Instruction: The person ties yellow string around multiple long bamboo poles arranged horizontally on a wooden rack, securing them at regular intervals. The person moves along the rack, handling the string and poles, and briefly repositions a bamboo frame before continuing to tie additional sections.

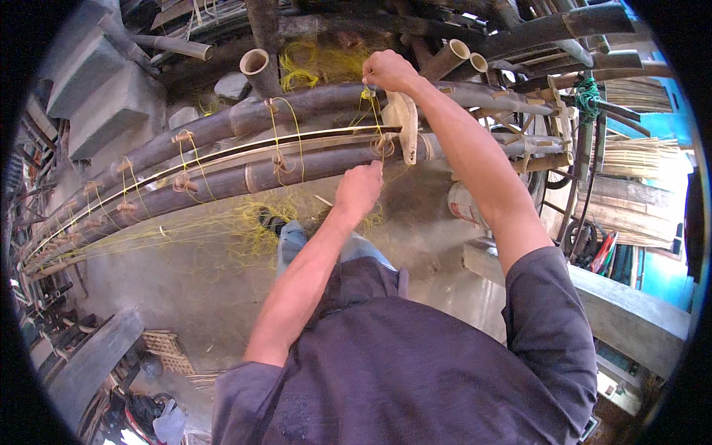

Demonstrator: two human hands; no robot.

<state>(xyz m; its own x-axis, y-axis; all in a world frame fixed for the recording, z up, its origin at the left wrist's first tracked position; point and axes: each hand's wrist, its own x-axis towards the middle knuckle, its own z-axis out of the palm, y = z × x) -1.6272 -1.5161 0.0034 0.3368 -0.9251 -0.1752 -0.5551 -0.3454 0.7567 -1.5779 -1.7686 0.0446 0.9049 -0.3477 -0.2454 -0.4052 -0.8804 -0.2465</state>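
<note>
Two long dark bamboo poles [215,183] run side by side across the frame, bound at intervals with yellow cord [300,133] and short wooden pegs [279,163]. Between the poles lies a thin, pale-edged strip [326,131]. A pale, flat wooden piece [403,122] stands crosswise over them. My right hand [391,72] is closed beyond the far pole, its fingertips pinching yellow cord left of the wooden piece. On the near side my left hand [360,189] is closed, fingertips up against the near pole below a cord loop. What those fingers hold is too small to tell.
Tangled yellow cord [259,226] lies on the floor around my foot. A white bucket [466,204] stands beyond the right end of the floor space. Concrete blocks [111,96] are at the far left, a long beam [630,304] at the right, and cut bamboo tubes [257,68] behind.
</note>
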